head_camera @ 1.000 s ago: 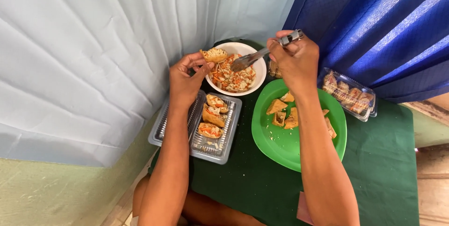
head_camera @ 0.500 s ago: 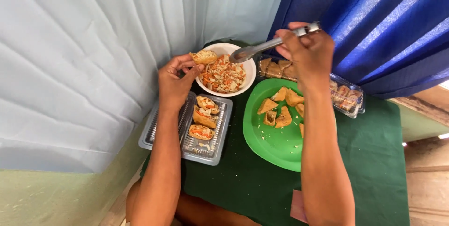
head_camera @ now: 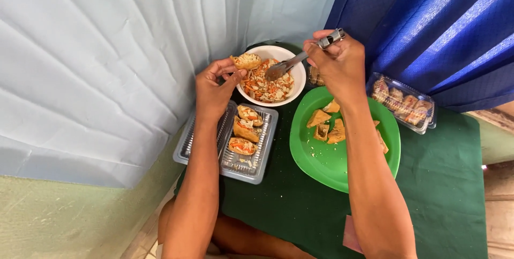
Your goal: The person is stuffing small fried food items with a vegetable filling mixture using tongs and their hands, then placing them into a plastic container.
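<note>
Gripping tongs (head_camera: 300, 58) over the white bowl (head_camera: 297, 79), right hand (head_camera: 337, 63) stayed top centre; left hand (head_camera: 214, 87) pinched a stuffed tofu (head_camera: 246, 61); green plate (head_camera: 321, 157) below.

Bowl (head_camera: 296, 74) at back of surface (head_camera: 444, 184), open tray (head_camera: 251, 154) in front-left of it, plate (head_camera: 316, 160) in front-right, closed tray (head_camera: 404, 102) right of plate; three filled pieces in open tray.

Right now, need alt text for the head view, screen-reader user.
Seen from above, the left hand holds a stuffed fried pocket at the rim of a white bowl of shredded filling, while the right hand dips metal tongs into it. A clear tray with three filled pockets and a green plate of unfilled ones lie on a green cloth.
</note>
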